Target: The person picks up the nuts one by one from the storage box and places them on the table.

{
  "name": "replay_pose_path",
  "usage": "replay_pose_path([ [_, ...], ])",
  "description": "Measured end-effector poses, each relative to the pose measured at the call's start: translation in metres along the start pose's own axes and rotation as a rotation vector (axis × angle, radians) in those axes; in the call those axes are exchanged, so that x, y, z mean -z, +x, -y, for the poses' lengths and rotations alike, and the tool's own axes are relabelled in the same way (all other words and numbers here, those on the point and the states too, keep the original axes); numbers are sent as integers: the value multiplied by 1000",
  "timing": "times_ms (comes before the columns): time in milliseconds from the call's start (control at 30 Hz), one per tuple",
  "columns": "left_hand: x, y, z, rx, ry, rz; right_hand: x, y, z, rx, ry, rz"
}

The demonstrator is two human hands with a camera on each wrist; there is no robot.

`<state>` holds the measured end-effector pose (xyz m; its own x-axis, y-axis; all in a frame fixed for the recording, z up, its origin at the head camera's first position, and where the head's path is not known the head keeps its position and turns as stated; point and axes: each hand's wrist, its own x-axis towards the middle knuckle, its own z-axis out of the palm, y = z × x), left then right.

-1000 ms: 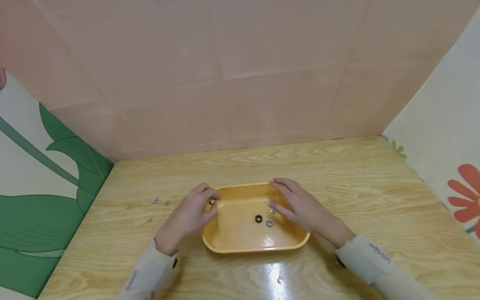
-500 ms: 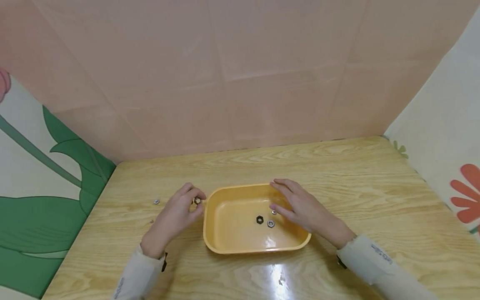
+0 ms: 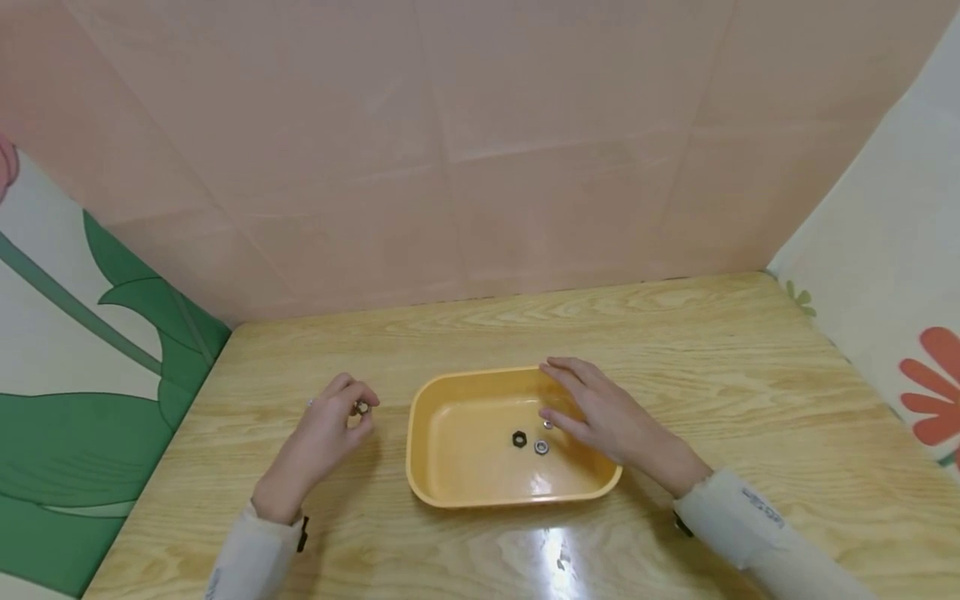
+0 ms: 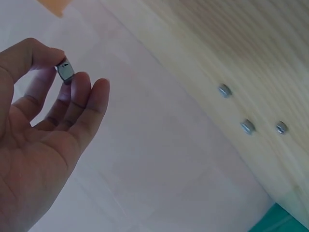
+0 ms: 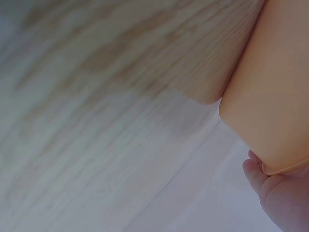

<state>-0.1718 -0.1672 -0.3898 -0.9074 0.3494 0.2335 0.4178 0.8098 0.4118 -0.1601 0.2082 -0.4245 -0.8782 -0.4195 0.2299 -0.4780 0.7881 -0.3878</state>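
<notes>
My left hand [image 3: 318, 429] pinches a hex nut [image 3: 362, 407] between thumb and forefinger, above the table left of the yellow tray [image 3: 480, 501]. In the left wrist view the held nut [image 4: 65, 70] shows edge-on, its side shiny. Three small nuts [image 4: 247, 126] lie on the wood there; the hand hides most of them in the head view. Over the tray's back right corner, my right hand [image 3: 600, 412] holds the rim, thumb inside and fingertips outside. Inside the tray lie a black nut [image 3: 519, 439], a silver nut [image 3: 542, 447] and a smaller nut [image 3: 548, 424] beside the right thumb.
The wooden table [image 3: 712, 358] reaches back to a pink covered wall [image 3: 480, 167]. Side panels with a green leaf print [image 3: 67, 442] and a red flower print [image 3: 933, 387] stand at left and right. Light glares off the table in front of the tray.
My left hand has moved left with the pinched nut, from over the tray's left rim to above the table. It now covers small nuts seen earlier. The right hand stays on the tray.
</notes>
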Motion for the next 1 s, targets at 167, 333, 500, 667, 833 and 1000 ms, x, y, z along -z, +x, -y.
replay_pose_path([
  [167, 5, -5, 10, 45, 9, 19, 0, 0, 1, -2, 1, 3],
  [333, 9, -11, 22, 43, 29, -13, -1, 1, 0, -6, 3, 7],
  [500, 13, -16, 33, 67, 39, -25, -1, 1, 0, -8, 3, 10],
  [667, 16, -18, 44, 97, 45, -11, 0, 1, -1, -8, 4, 14],
  [833, 18, -20, 58, 150, 45, 20, 0, 1, 0, -8, 3, 17],
  [1000, 17, -21, 74, 198, 69, 37, 0, 1, 0, -10, 6, 13],
])
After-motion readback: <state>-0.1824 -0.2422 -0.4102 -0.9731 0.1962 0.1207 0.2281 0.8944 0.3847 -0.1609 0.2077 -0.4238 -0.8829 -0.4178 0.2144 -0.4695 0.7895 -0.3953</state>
